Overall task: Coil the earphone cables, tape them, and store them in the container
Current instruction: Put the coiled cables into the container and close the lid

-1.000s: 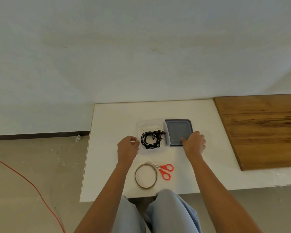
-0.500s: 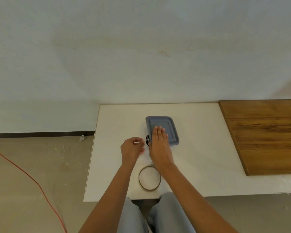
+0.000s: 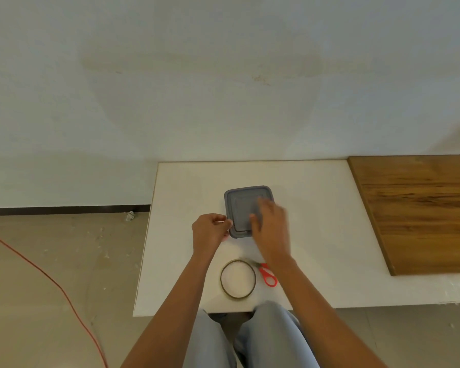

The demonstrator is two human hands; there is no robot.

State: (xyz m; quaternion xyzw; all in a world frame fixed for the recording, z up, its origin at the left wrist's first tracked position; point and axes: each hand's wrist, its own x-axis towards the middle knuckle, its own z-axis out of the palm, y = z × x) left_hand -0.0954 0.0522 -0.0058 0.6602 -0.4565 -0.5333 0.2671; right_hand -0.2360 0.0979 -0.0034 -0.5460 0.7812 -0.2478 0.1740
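Two grips on one job: shutting the container (image 3: 230, 232). It sits mid-tabletop (image 3: 316, 235), just in front of me, with the grey lid (image 3: 243, 208) laid over it. The earphones are out of sight. I judge they lie coiled under that lid, though nothing here shows them.

My left grip (image 3: 210, 231) is curled at the near left corner, thumb and forefinger pinching the rim there. The point is to pin the box so it cannot slide while I push from above. My right grip (image 3: 270, 229) is spread, fingers nearly straight, lying on the right and near part of the lid and holding nothing. It is blurred, so I cannot say exactly which fingertips bear down. It sits there, I think, because that edge has to snap home.

The tape (image 3: 238, 278) ring lies flat near the tabletop's front edge, with the scissors (image 3: 268, 274) touching or just beside it on the right, partly under my right forearm. Both are within reach but out of the way. The wooden board (image 3: 422, 208) is well off to the right.
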